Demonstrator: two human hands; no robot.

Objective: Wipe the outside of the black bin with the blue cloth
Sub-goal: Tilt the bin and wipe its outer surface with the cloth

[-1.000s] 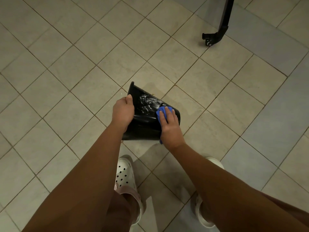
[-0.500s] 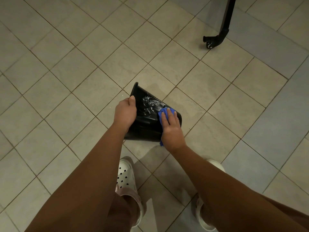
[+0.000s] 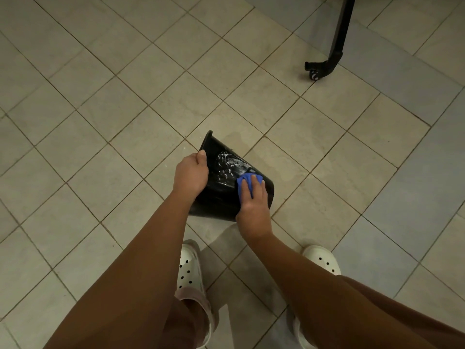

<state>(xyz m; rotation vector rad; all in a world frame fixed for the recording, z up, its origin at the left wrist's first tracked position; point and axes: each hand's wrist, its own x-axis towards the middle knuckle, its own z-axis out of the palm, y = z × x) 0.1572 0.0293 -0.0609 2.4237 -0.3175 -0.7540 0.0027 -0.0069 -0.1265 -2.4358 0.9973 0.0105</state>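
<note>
A: Where does the black bin (image 3: 221,195) lie from the person?

B: It is on the floor (image 3: 125,122), just ahead of the two white clogs (image 3: 190,270) and tipped over on its side. Its long axis seems to run from left to right: the wide mouth is on the left and the narrower base on the right.

A: And the hands?

B: The left hand (image 3: 190,173) grips the rim at the mouth, with the thumb outside and the fingers curled over the edge. The right hand (image 3: 253,205) lies flat, with straight fingers, and presses the blue cloth (image 3: 245,183) on the upper wall, close to the base end.

A: So which hand is nearer to the work?

B: The right one. White smears (image 3: 230,163) sit on the wall between the two hands, just left of the cloth and away from the person. The next stroke probably goes along the axis, toward the mouth. The underside touches the floor and is hidden, so the left hand would need to roll the bin to reach it.
</note>
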